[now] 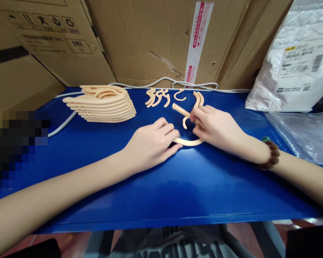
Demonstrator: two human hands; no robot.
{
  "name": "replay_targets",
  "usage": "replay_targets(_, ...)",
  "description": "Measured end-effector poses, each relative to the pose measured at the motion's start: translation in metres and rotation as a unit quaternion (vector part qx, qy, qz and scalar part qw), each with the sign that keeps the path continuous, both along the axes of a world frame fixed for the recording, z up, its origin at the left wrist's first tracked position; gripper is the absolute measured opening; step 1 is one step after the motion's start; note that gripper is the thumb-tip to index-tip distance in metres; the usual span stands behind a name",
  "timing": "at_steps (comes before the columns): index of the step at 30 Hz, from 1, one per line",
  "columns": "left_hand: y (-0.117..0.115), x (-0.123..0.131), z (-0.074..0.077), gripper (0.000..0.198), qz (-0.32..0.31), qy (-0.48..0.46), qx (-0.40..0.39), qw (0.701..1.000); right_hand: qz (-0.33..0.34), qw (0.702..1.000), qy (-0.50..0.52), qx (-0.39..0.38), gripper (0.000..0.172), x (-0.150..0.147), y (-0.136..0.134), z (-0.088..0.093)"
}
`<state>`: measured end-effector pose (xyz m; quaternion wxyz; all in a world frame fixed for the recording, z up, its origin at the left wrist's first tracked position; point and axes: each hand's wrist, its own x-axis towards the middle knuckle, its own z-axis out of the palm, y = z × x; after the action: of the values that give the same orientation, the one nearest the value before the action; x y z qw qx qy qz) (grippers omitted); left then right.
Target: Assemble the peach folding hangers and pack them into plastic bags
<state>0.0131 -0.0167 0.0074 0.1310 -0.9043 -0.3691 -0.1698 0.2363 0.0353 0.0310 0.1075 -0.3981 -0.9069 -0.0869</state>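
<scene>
Head view showed our left hand (154, 143) closed on a curved hanger piece (188, 142) on the blue tabletop (164, 200). At two o'clock from it, our right hand (215, 127) gripped a straight hanger piece (180, 109), hiding any joint between them. We had stacked hangers (115, 111) at ten o'clock, loose hooks (158, 96) at eleven.

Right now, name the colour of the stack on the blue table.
The stack is pale peach, clearest in the head view.
</scene>
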Motion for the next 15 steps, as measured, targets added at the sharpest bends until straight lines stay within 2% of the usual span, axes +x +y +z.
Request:
replay_targets(5,0.015,-0.006,0.0,0.036,0.054,-0.044,-0.047,0.996,-0.041,0.995,-0.082,0.049,0.017,0.002,-0.001,0.002)
replay_targets(10,0.039,-0.016,-0.006,0.076,0.159,-0.067,-0.111,0.979,-0.053,0.988,-0.131,0.07,0.024,0.004,-0.003,0.001)
replay_targets(13,0.05,-0.022,-0.011,0.084,0.209,-0.06,-0.172,0.961,-0.056,0.985,-0.136,0.092,0.025,0.002,-0.002,0.001)
replay_targets(15,0.053,-0.023,-0.012,0.082,0.223,-0.047,-0.191,0.955,-0.03,0.986,-0.12,0.112,0.022,-0.001,-0.003,0.001)
